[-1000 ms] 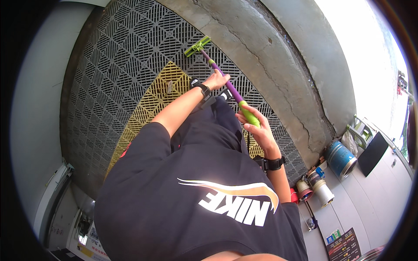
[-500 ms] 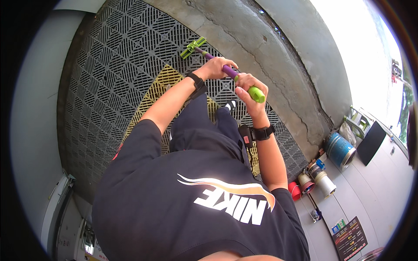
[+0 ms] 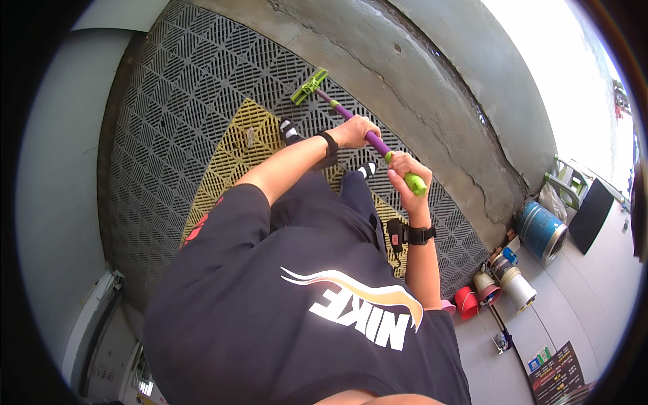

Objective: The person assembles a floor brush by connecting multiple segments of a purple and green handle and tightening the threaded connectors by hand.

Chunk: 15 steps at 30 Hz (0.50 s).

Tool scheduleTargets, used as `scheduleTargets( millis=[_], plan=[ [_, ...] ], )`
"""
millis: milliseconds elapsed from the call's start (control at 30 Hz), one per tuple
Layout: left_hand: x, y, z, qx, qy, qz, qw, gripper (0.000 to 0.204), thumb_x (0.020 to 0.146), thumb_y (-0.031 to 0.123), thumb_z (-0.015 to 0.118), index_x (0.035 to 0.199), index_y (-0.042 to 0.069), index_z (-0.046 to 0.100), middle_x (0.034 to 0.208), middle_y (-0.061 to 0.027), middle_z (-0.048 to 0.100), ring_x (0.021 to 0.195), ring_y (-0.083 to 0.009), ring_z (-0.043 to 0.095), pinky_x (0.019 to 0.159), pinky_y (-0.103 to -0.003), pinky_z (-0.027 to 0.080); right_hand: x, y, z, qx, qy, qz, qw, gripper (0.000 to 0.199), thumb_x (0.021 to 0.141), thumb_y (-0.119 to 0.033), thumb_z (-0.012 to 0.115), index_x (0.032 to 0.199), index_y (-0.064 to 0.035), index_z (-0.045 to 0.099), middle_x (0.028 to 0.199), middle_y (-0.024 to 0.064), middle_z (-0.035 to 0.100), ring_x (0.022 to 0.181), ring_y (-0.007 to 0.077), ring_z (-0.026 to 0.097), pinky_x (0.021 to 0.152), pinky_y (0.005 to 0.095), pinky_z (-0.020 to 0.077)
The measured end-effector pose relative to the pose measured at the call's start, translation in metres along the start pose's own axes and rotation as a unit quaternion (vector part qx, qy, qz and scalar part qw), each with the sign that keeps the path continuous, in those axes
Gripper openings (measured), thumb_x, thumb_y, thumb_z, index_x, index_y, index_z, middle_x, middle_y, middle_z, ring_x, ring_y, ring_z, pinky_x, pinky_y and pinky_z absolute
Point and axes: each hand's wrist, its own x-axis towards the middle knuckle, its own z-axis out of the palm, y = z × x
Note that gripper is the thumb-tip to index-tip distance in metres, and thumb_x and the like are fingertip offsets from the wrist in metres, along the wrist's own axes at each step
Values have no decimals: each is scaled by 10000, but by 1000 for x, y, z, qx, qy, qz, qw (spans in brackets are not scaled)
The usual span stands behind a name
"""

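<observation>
Head view. Mop, one [image 3: 343, 109]: purple pole, green head [image 3: 310, 86], green grip [image 3: 417, 185]. It is slanting over the grated floor [image 3: 182, 94], its head sitting near the edge that is meeting the concrete strip [image 3: 405, 91]; whether the head is touching the slats, I cannot tell.

Left hand [image 3: 354, 131]: closing round the purple pole, partway along. Right hand [image 3: 409, 174]: wrapping fully round the upper part of the green grip, whose end is poking out below.

Hazards, as judged: the open slots could be snagging a corner of the head if it is pressing down; a leftward swing could be knocking the left foot [image 3: 289, 129], which is standing close by; a loosening grip could be letting the pole roll.

Surroundings: right foot [image 3: 366, 170], standing beneath the pole; pale scrap [image 3: 250, 138], lying on the yellow patch [image 3: 223, 158]; small black box [image 3: 395, 236], hanging beside the right wristband [image 3: 420, 235]. Blue drum [image 3: 542, 229], white bucket [image 3: 518, 291] and red bucket [image 3: 466, 302] are standing at right, well apart from the mop, not blocking it. Feet and scrap are forming the nearest obstacles.
</observation>
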Motion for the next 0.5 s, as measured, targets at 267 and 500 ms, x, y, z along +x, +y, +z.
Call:
scheduleTargets(
  millis=[267, 500],
  plan=[
    [71, 110, 161, -64, -93, 41, 993, 142, 770, 78, 733, 905, 121, 721, 813, -103, 691, 804, -304, 673, 729, -407, 527, -122, -45, -131, -19, 80, 33, 996, 210, 787, 121, 664, 715, -2, 510, 766, 62, 578, 784, 199, 578, 886, 375, 487],
    [72, 129, 153, -127, -91, 21, 988, 192, 793, 91, 739, 983, 90, 713, 861, -87, 721, 814, -251, 693, 737, -375, 536, -109, -74, -129, -72, 22, 45, 996, 165, 818, 59, 730, 782, 13, 575, 833, 75, 654, 815, 170, 621, 834, 312, 501]
  ],
)
